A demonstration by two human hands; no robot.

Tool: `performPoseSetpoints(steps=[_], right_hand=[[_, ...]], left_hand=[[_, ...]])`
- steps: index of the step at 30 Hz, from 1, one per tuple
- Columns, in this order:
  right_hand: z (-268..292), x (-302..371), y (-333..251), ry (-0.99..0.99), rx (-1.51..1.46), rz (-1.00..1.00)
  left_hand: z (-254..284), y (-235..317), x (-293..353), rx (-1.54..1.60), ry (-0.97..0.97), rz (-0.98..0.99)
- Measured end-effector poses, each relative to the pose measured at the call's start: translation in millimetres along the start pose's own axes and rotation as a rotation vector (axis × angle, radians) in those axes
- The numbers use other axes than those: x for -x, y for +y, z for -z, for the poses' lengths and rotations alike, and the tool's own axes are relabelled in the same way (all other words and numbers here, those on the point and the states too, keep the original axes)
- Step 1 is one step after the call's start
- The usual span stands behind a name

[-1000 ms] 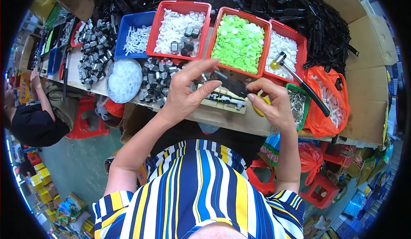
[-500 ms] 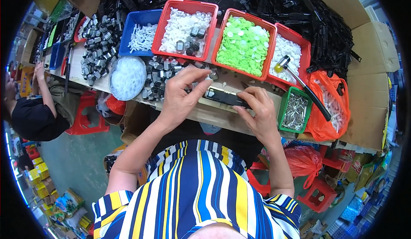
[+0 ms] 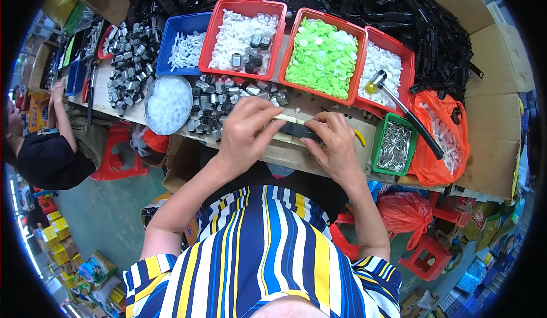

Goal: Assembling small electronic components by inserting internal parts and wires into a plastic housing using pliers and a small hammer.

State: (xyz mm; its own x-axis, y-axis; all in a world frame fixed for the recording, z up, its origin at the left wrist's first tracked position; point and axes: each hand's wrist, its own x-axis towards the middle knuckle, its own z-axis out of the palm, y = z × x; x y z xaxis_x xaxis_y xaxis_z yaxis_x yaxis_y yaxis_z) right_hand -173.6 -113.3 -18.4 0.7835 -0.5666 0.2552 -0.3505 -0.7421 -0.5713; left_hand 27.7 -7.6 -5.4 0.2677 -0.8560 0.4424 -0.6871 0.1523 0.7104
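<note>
So the left hand (image 3: pixel 245 133) pinches one end of a pale strip (image 3: pixel 292 119), and the right hand (image 3: pixel 335 146) grips a black part (image 3: pixel 294 130) — it's between the hands, just off centre toward 1 o'clock, by the surface (image 3: pixel 288 153). Looks like a lining-up step to me, so I'd say it calls for a steady pinch at both ends. Can't tell if strip and part are joined — the hands cover their ends. The yellow handle (image 3: pixel 360 138) at 3 o'clock is mostly hidden too.

The person wears a loose top (image 3: pixel 256 255) with wavy lengthwise stripes of navy, white, yellow and bright blue; its short sleeves (image 3: pixel 149 278) are striped likewise.
</note>
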Motion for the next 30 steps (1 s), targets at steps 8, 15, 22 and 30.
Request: performPoseSetpoints(steps=[8,15,22,30], right_hand=[[8.7,-1.1,0.6,-0.011,-0.008,0.004],[99.3,-16.0,70.9,0.169,0.689,-0.258],[107.7,-15.8,89.5,0.023,0.694,-0.296],[76.4,30.8,3.3,0.042,0.143,-0.161]], left_hand=[[-37.8,-12.3,20.2,-0.21,-0.192,-0.478],[-34.5,-11.0,15.4,-0.304,-0.209,-0.588],[-37.3,-11.0,16.9,-0.343,-0.212,-0.599],[-37.5,-11.6,16.9,-0.358,-0.208,-0.617]])
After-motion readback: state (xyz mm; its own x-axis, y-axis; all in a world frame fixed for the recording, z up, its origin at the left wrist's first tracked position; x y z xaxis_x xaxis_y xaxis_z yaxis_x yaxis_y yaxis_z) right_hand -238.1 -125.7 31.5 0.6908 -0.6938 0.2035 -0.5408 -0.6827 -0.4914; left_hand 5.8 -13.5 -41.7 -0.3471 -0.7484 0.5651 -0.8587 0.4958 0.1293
